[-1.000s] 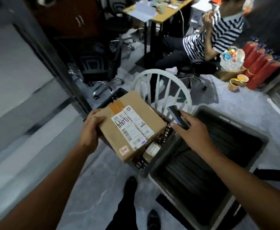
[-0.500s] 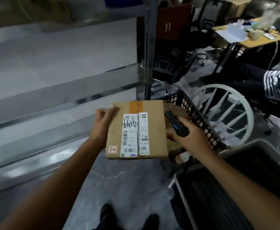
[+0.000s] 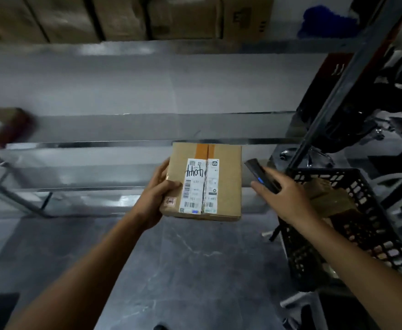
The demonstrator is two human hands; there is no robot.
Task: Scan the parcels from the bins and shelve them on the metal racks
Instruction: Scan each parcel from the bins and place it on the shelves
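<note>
The metal rack filled the view from 9 to 1 o'clock, and the black crate at 4 o'clock held more brown parcels. The cardboard box hung label-up just right of centre before a shelf edge, the left hand gripping its 9 o'clock side, thumb on top, while the right hand, near its 3 o'clock side but apart, clasped the scanner. To shelve it well, I judged, the box should go in level and square, past the front lip before the left hand lets go.
</note>
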